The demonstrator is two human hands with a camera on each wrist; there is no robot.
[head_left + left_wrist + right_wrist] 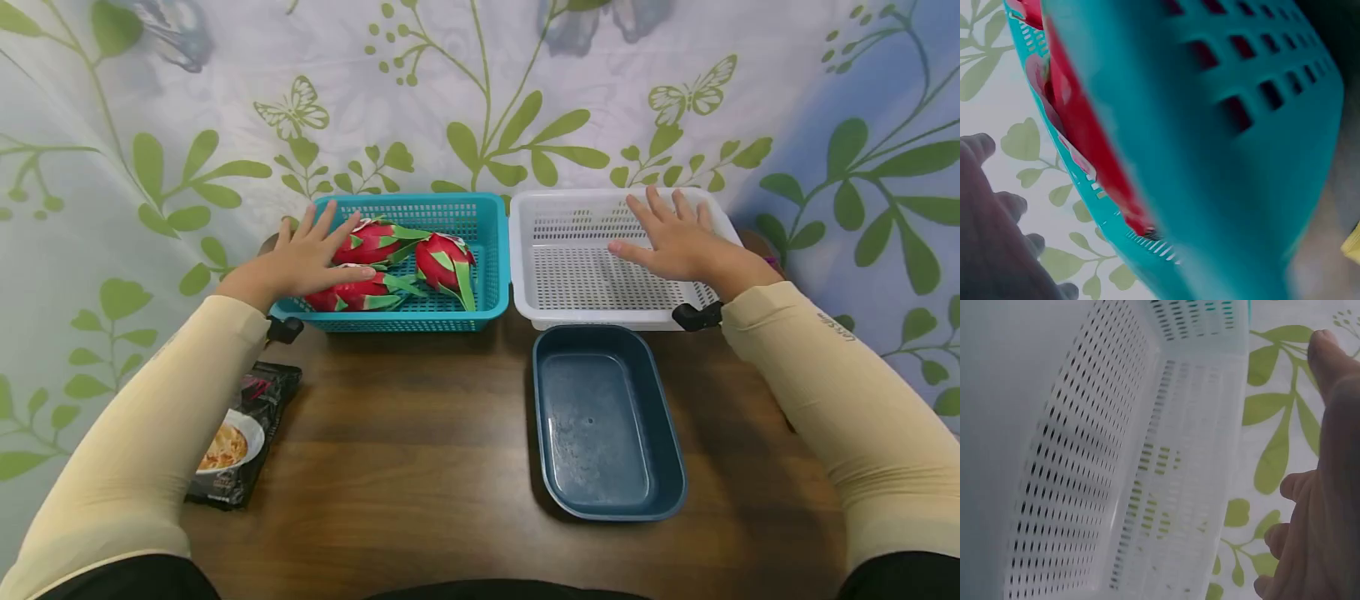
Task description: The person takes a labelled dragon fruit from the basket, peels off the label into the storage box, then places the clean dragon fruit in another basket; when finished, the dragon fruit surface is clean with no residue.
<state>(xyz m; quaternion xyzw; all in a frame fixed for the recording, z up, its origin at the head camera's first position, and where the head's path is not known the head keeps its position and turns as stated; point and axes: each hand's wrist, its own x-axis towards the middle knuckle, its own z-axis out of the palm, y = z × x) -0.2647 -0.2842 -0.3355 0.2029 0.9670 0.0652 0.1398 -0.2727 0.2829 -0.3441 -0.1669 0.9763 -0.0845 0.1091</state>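
Note:
My left hand [300, 260] hovers with spread, straight fingers over the left end of a teal basket [491, 267]. Inside that basket lie three dragon fruits, one of them a red dragon fruit [442, 260] with green scales on the right side; the hand partly covers the other two. In the left wrist view, the perforated teal wall hides much of a dragon fruit [1085, 125]. Over the right part of a white basket [525, 275], my right hand [678, 242] is held with fingers spread and nothing in it. The right wrist view shows the white basket's slotted floor and wall.
A dark blue tray [600, 417] stands on the wooden table [405, 433] in front of the white basket. At left, a black food packet [251, 450] lies partly under my left forearm. Behind the baskets hangs a leaf-patterned cloth [420, 100].

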